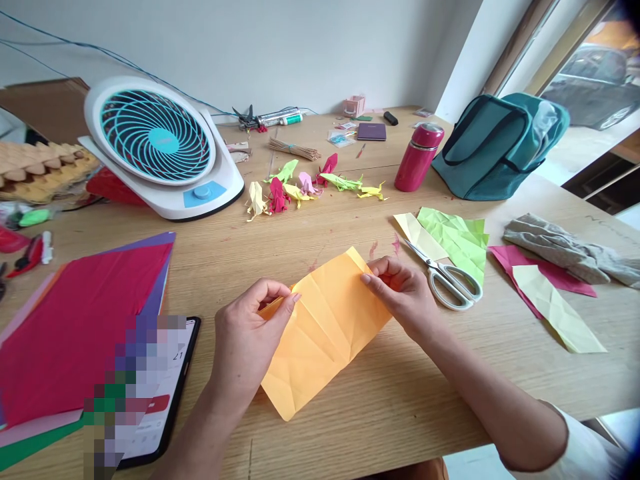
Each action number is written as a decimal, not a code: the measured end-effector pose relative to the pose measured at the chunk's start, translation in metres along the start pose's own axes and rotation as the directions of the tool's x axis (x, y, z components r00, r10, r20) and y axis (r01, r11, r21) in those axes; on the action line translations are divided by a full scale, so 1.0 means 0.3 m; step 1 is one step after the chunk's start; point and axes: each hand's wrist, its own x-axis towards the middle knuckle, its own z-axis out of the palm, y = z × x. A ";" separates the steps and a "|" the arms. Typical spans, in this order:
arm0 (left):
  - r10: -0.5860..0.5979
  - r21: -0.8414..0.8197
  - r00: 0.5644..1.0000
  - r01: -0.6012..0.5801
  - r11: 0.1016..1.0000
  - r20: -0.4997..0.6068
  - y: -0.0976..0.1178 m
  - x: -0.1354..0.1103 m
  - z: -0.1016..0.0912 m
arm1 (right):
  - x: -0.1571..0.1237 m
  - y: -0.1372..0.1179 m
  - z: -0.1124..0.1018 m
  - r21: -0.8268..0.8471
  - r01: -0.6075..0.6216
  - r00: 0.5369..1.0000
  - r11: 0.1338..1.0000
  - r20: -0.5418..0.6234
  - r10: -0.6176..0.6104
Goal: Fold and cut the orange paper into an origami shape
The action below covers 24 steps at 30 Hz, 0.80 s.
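Note:
A creased sheet of orange paper (pixel 325 320) is held up at a tilt over the wooden table. My left hand (pixel 253 327) pinches its upper left edge between thumb and fingers. At the upper right edge, my right hand (pixel 403 290) grips the same sheet, also with thumb against fingers. Fold lines cross the paper. White-handled scissors (pixel 453 283) lie to the right of my right hand, partly over a crumpled light green paper (pixel 453 233) and a pale yellow strip (pixel 420 235).
Several folded paper figures (pixel 300 187) stand beyond the sheet. A fan (pixel 160 147), a stack of coloured paper (pixel 90 327) and a phone (pixel 165 393) are at left. A pink flask (pixel 417 160), teal bag (pixel 487 147), grey cloth (pixel 565 247) and pale strip (pixel 555 307) are at right.

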 end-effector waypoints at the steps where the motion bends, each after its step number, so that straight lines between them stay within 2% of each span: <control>1: -0.003 -0.008 1.000 0.003 1.000 -0.004 0.000 0.000 -0.001 | 0.002 0.001 0.000 0.023 -0.021 1.000 1.000 0.003 0.021; 4: -0.013 -0.018 1.000 0.013 1.000 -0.022 0.002 -0.001 -0.003 | 0.003 0.003 0.001 0.056 -0.009 1.000 0.998 -0.014 0.010; 10: -0.062 -0.045 0.998 0.061 0.997 -0.030 -0.002 -0.002 -0.004 | -0.008 -0.005 0.008 0.026 0.171 0.983 0.985 -0.065 -0.170; 13: -0.075 -0.048 0.996 0.073 0.996 -0.042 -0.010 -0.002 -0.004 | -0.010 -0.008 0.007 -0.005 0.191 0.978 0.982 -0.081 -0.191; 16: -0.079 -0.057 0.995 0.076 0.995 -0.060 -0.015 -0.001 -0.003 | -0.007 -0.011 0.003 -0.003 0.160 0.986 0.987 -0.042 -0.160; 21: -0.057 -0.030 0.994 0.055 0.998 -0.088 -0.010 -0.003 -0.001 | 0.001 -0.023 -0.005 -0.011 -0.028 0.998 1.000 0.048 0.028; 24: -0.058 -0.035 0.994 0.055 0.998 -0.096 -0.002 -0.008 -0.002 | 0.007 -0.030 -0.006 0.018 -0.097 0.993 0.995 0.063 0.095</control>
